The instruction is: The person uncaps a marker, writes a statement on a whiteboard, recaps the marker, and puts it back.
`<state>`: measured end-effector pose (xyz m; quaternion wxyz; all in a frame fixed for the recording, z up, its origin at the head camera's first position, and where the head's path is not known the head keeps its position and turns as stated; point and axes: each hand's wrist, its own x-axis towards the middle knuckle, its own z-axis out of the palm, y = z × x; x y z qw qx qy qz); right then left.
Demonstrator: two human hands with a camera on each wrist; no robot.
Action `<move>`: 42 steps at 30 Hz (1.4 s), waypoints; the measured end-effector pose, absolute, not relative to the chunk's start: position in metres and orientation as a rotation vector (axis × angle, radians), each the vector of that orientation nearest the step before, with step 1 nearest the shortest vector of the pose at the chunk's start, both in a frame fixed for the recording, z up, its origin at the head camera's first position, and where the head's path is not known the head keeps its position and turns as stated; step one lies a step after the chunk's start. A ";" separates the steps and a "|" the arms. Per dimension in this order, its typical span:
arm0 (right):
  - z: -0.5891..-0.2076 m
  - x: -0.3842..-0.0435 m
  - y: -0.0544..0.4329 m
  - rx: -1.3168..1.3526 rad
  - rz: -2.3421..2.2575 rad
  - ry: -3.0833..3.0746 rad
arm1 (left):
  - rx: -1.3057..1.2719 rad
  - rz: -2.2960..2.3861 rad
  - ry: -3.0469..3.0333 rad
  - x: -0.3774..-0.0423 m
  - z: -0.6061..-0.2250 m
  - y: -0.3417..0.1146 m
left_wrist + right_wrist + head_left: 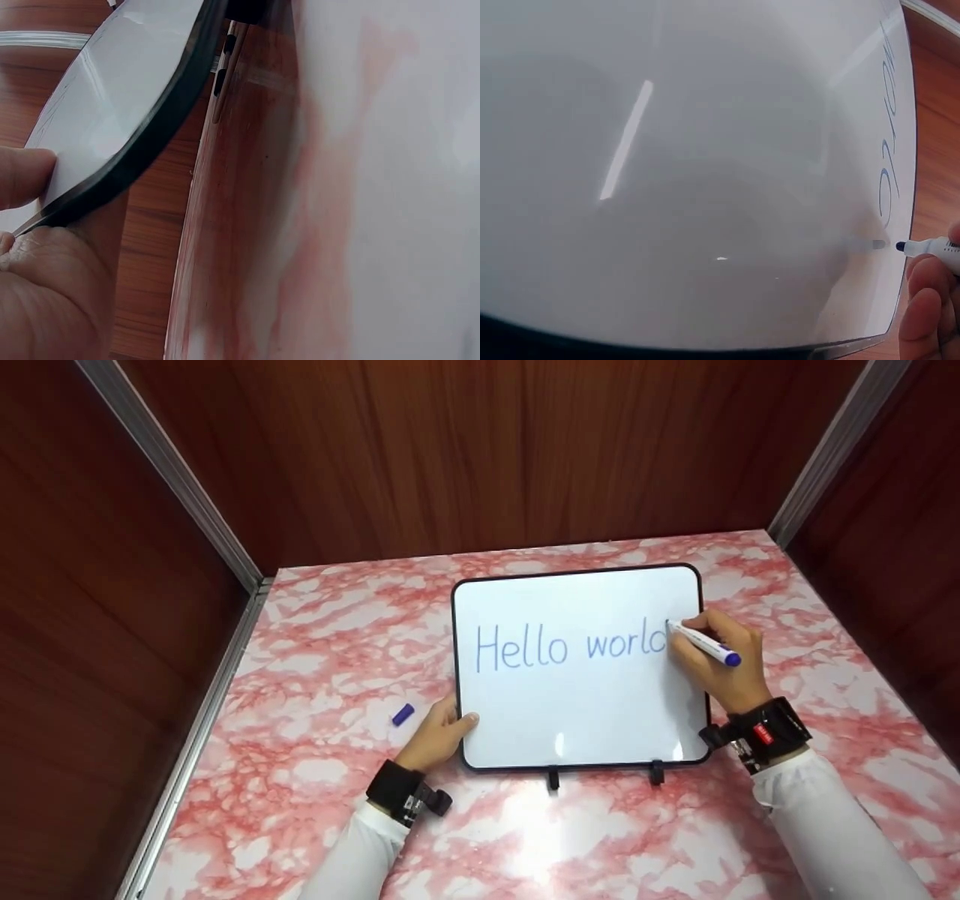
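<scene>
A black-framed whiteboard stands tilted back on small black feet, with "Hello worlc" in blue writing across its upper half. My left hand grips the board's lower left edge, its thumb on the white face and the other fingers behind. In the left wrist view, the thumb lies over the dark rim. A white marker with a blue end is pinched in my right hand, near the board's right edge. In the right wrist view, the dark marker tip is close to the board, beside the last letter.
A loose blue marker cap lies on the red-and-white marbled table, left of the board. Dark wood panels enclose the table at the back and sides. Two black feet stick out under the board's front edge.
</scene>
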<state>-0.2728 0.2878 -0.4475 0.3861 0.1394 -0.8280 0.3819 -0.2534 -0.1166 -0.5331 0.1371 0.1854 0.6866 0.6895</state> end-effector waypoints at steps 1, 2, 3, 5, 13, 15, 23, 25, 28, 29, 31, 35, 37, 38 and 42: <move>-0.447 -0.273 0.288 0.354 0.972 -2.109 | 0.537 1.993 1.990 -0.253 -0.533 -0.117; -0.447 -0.274 0.288 0.357 0.970 -2.110 | 0.539 1.995 1.990 -0.253 -0.533 -0.116; -0.447 -0.274 0.289 0.360 0.965 -2.113 | 0.543 1.997 1.985 -0.253 -0.533 -0.116; -0.448 -0.275 0.289 0.359 0.967 -2.114 | 0.549 2.005 1.970 -0.253 -0.532 -0.116; -0.448 -0.274 0.289 0.391 0.955 -2.121 | 0.543 1.986 2.002 -0.250 -0.525 -0.116; -0.448 -0.274 0.289 0.398 0.950 -2.118 | 0.541 1.985 1.996 -0.247 -0.517 -0.115; -0.452 -0.271 0.288 0.387 0.953 -2.103 | 0.513 1.989 1.973 -0.240 -0.505 -0.114; -0.453 -0.270 0.288 0.400 0.963 -2.107 | 0.525 1.992 1.973 -0.239 -0.505 -0.114; -0.452 -0.268 0.288 0.419 0.967 -2.121 | 0.538 1.990 1.980 -0.239 -0.504 -0.114; -0.453 -0.267 0.288 0.423 0.969 -2.123 | 0.538 1.987 1.985 -0.240 -0.504 -0.114; -0.454 -0.266 0.288 0.430 0.970 -2.122 | 0.534 1.982 1.990 -0.240 -0.504 -0.114; -0.456 -0.264 0.288 0.428 0.974 -2.128 | 0.533 1.986 1.979 -0.244 -0.512 -0.115; -0.457 -0.263 0.287 0.414 0.978 -2.140 | 0.535 2.001 1.958 -0.247 -0.519 -0.115; -0.458 -0.262 0.287 0.408 0.980 -2.146 | 0.538 2.009 1.947 -0.249 -0.523 -0.115; -0.460 -0.261 0.287 0.394 0.988 -2.142 | 0.535 2.025 1.930 -0.251 -0.530 -0.116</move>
